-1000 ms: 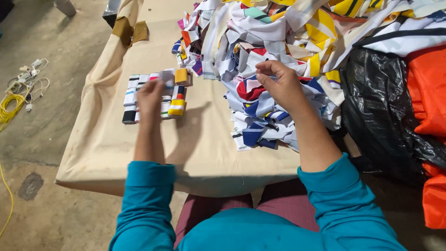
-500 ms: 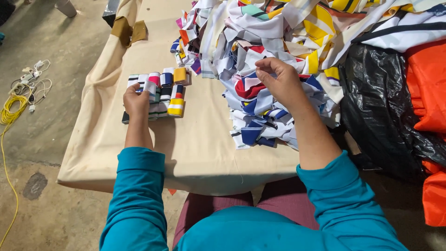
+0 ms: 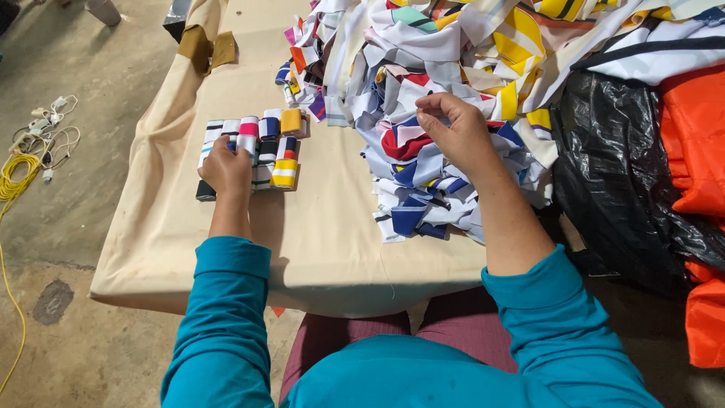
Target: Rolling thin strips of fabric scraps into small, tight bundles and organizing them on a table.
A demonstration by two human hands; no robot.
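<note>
My left hand (image 3: 225, 168) lies on the left end of a neat block of folded fabric strips (image 3: 266, 147), fingers curled over a striped one. The strips are striped white, black, red, blue and yellow and sit on the beige-covered table (image 3: 317, 227). My right hand (image 3: 453, 127) is above a big heap of colourful fabric scraps (image 3: 423, 189). Its thumb and fingertips are pinched together on a small scrap at the top of the heap. Teal sleeves cover both of my forearms.
A black plastic bag (image 3: 615, 174) and orange material (image 3: 695, 136) lie to the right of the heap. Brown cloth pieces (image 3: 208, 49) sit at the table's far left corner. On the concrete floor to the left lie a yellow cable (image 3: 15, 177) and white cords (image 3: 45, 128).
My left hand has slid from the right end of the folded strips to their left end. My right hand stays pinched at the heap.
</note>
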